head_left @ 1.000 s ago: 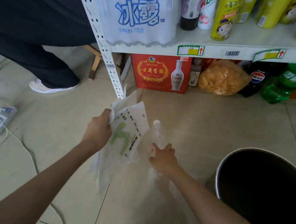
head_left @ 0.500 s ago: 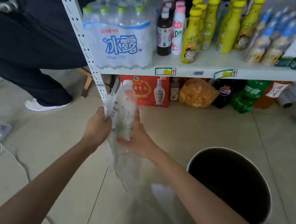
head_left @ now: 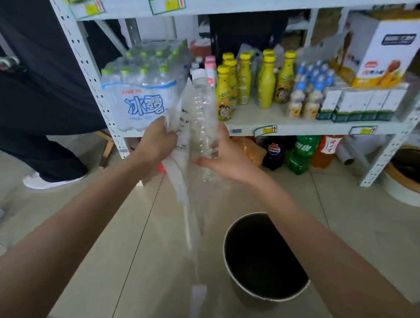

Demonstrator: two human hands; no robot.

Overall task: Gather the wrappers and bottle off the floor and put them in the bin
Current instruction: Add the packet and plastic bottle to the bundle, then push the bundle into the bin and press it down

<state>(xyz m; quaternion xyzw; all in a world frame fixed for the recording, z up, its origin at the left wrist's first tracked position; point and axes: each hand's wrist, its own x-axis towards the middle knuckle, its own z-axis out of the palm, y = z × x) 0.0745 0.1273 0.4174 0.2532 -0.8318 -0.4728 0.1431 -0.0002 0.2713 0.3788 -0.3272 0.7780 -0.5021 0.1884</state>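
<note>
Wrappers (head_left: 176,164) hung bunched in our left hand (head_left: 155,142), fingers clenched round them, while our right hand (head_left: 224,159) cupped the clear bottle (head_left: 203,116) upright against them, above the floor and beyond the open black bin (head_left: 260,256).

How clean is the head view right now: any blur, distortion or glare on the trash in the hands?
Head view: wide-angle bend bows the shelf upright; motion blur smears the left edge and the hanging wrappers; the clear bottle, between left hand and right hand, reads fairly sharp; the bin interior is dark; no strong glare.
</note>
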